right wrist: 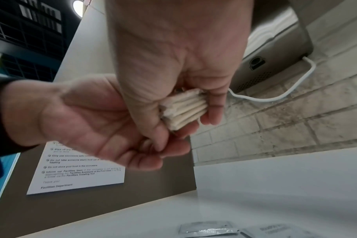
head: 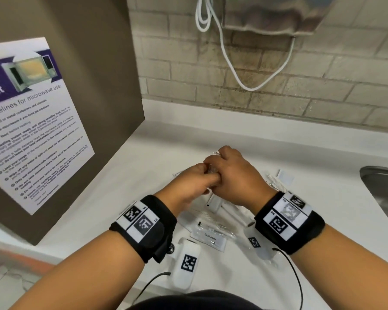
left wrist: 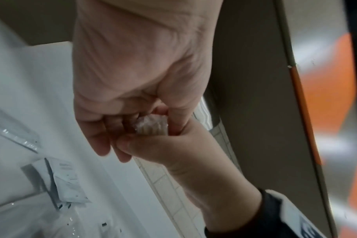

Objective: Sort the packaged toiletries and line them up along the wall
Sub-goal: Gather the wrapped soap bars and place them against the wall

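We see our left hand (head: 188, 186) and right hand (head: 233, 173) meeting above the white counter (head: 278, 148), both pinching a small clear packet (head: 212, 168). At six o'clock from them lies a packet marked toothpaste (head: 212, 237); a sink (head: 383, 193) sits at three o'clock.

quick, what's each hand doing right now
Left hand: fingers curled under the wrapped bundle of sticks, helping hold it.
Right hand: grips the same bundle between fingers and thumb.

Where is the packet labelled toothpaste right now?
In the head view, the toothpaste packet lies flat on the white counter, near the front edge between both wrists, below the joined hands.
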Action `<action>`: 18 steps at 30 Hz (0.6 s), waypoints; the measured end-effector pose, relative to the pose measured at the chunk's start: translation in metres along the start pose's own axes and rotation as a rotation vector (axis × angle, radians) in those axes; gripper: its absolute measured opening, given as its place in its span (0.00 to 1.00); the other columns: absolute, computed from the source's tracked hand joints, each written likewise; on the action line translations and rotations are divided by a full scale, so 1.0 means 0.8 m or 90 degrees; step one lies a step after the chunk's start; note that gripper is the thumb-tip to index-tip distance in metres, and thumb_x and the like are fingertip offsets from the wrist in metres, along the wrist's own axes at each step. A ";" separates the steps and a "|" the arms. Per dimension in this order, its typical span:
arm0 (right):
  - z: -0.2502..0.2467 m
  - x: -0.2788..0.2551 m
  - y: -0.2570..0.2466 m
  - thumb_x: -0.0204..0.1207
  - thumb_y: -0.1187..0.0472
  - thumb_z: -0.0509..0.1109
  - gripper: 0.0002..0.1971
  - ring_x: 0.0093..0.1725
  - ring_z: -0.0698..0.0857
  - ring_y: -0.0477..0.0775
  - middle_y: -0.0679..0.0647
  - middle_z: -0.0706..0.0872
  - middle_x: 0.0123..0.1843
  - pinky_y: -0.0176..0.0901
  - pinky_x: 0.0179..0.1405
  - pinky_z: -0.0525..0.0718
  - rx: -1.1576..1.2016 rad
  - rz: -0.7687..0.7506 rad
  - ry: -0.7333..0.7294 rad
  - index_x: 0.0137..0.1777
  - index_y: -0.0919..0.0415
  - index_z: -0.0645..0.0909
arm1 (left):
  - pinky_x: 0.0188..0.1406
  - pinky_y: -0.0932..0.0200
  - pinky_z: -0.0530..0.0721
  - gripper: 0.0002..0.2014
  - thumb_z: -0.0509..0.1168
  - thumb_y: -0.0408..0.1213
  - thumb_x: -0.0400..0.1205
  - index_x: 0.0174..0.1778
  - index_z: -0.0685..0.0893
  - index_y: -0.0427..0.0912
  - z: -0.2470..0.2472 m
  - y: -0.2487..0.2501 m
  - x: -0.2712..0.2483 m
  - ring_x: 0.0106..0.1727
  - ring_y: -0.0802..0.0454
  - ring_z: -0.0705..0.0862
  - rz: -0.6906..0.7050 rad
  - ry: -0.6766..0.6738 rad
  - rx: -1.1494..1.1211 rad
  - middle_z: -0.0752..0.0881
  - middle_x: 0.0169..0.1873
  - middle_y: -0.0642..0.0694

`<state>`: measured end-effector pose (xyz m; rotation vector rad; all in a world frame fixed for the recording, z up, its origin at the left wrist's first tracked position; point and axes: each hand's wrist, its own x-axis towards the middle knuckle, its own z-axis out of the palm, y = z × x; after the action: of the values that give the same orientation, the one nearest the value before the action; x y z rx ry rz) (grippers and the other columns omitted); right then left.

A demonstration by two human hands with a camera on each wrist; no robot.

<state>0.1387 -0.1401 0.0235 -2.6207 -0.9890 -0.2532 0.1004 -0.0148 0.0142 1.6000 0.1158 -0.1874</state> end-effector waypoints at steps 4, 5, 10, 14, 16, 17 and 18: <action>-0.002 0.000 -0.003 0.60 0.51 0.81 0.51 0.75 0.65 0.53 0.52 0.67 0.73 0.45 0.71 0.72 0.126 -0.011 -0.046 0.82 0.42 0.56 | 0.43 0.53 0.82 0.13 0.63 0.35 0.71 0.51 0.78 0.38 -0.004 -0.002 0.001 0.44 0.48 0.84 0.000 0.029 -0.003 0.85 0.42 0.41; -0.009 0.000 -0.006 0.62 0.52 0.82 0.56 0.80 0.60 0.50 0.51 0.61 0.79 0.42 0.76 0.66 0.214 0.010 -0.055 0.84 0.41 0.47 | 0.47 0.51 0.82 0.09 0.65 0.36 0.75 0.50 0.78 0.40 -0.009 -0.002 0.001 0.45 0.48 0.85 -0.003 0.046 -0.033 0.85 0.42 0.41; -0.016 0.008 0.004 0.81 0.54 0.64 0.34 0.82 0.65 0.62 0.62 0.64 0.83 0.54 0.81 0.63 0.754 0.353 -0.006 0.84 0.62 0.55 | 0.49 0.57 0.80 0.12 0.59 0.39 0.86 0.66 0.76 0.44 -0.046 0.000 0.003 0.49 0.52 0.83 -0.007 0.120 -0.100 0.85 0.52 0.46; -0.014 0.028 -0.026 0.81 0.65 0.60 0.16 0.60 0.84 0.68 0.70 0.85 0.57 0.56 0.66 0.79 0.733 0.399 -0.076 0.65 0.72 0.77 | 0.51 0.57 0.79 0.17 0.57 0.37 0.87 0.72 0.72 0.46 -0.043 0.008 0.009 0.56 0.48 0.83 -0.006 0.140 -0.061 0.84 0.60 0.44; -0.009 0.039 -0.044 0.77 0.68 0.59 0.11 0.37 0.81 0.52 0.49 0.84 0.34 0.46 0.43 0.79 0.647 0.365 -0.098 0.44 0.56 0.81 | 0.50 0.58 0.78 0.19 0.55 0.36 0.86 0.74 0.70 0.48 -0.035 0.011 0.015 0.59 0.48 0.82 -0.008 0.161 -0.037 0.84 0.62 0.44; -0.004 0.045 -0.050 0.77 0.69 0.58 0.13 0.31 0.76 0.48 0.46 0.80 0.28 0.42 0.35 0.74 0.629 0.366 -0.097 0.39 0.53 0.79 | 0.46 0.60 0.78 0.21 0.54 0.35 0.86 0.75 0.69 0.48 -0.033 0.011 0.019 0.57 0.49 0.83 -0.013 0.178 -0.044 0.84 0.62 0.44; -0.001 0.051 -0.054 0.76 0.70 0.57 0.14 0.28 0.73 0.47 0.46 0.77 0.26 0.39 0.31 0.70 0.619 0.376 -0.100 0.37 0.53 0.77 | 0.42 0.62 0.77 0.22 0.54 0.34 0.85 0.76 0.68 0.48 -0.033 0.013 0.022 0.54 0.52 0.83 -0.019 0.191 -0.053 0.84 0.61 0.44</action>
<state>0.1399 -0.0849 0.0456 -1.8859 -0.2058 0.4691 0.1209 0.0103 0.0218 1.5350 0.3755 0.0361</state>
